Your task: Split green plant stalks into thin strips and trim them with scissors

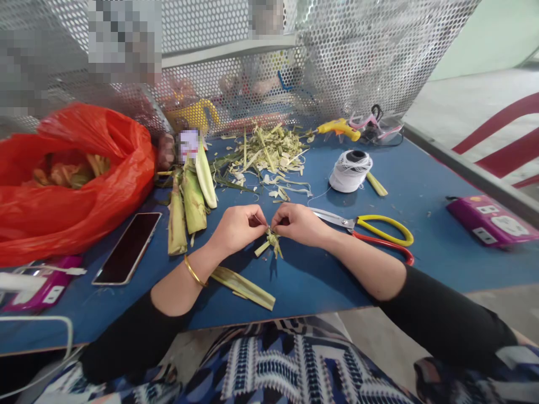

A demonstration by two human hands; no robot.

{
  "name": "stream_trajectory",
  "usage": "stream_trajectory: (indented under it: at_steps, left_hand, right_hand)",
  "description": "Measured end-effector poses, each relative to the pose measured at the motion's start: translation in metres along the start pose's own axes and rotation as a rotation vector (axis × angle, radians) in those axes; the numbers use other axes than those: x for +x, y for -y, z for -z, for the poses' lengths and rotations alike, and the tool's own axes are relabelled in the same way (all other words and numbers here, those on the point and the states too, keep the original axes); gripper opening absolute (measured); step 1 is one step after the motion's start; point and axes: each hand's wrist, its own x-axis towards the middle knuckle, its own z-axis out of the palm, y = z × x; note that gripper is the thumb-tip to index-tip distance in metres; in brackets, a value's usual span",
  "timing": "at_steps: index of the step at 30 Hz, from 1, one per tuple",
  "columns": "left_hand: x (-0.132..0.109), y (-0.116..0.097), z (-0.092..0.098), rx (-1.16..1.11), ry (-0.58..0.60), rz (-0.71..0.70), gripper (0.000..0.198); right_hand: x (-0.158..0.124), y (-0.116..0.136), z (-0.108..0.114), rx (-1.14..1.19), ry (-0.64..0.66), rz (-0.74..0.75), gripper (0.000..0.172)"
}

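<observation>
Pale green leaf strip, tied up into a small knotted bundle (273, 240), hangs just below the fingertips of both hands, over the table (320, 286). The left hand (240, 227) and the right hand (301, 223) are each closed to a thumb-and-finger pinch at its top, nearly meeting; whether either also grips thread is too small to tell. Pinching from both sides probably keeps the little piece steady while leaving its splayed ends free. Beyond the right hand stands a spool of white thread (347, 177), its line trailing towards that hand, presumably placed there so that it can unwind freely. Scissors (349, 223) lie beside the right wrist with their handles pointing away to the right, seemingly within easy reach, though their blades run in behind that hand and could snag the line. A loose leaf strip (250, 289) lies nearer the body, partly behind the left wrist. Past the left hand are thick husk pieces (193, 202), with a phone (128, 247) and a red bag (130, 168) farther left; a heap of scraps (272, 148) crowds the space ahead of both hands.
</observation>
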Motion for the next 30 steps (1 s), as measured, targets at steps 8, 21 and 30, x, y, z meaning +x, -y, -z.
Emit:
stream_trajectory:
  at_steps: [8, 21, 30]
  left_hand:
    - [-0.002, 0.002, -0.002, 0.398, -0.065, -0.258, 0.011]
    - [0.000, 0.011, -0.009, 0.496, -0.226, -0.631, 0.025]
    - [-0.001, 0.010, -0.011, 0.550, -0.231, -0.616, 0.025]
  right_hand:
    - [0.000, -0.001, -0.001, 0.024, -0.010, 0.008, 0.009]
    - [0.006, -0.007, -0.001, 0.407, -0.135, 0.021, 0.022]
    - [0.007, -0.011, 0.001, 0.316, -0.134, 0.069, 0.012]
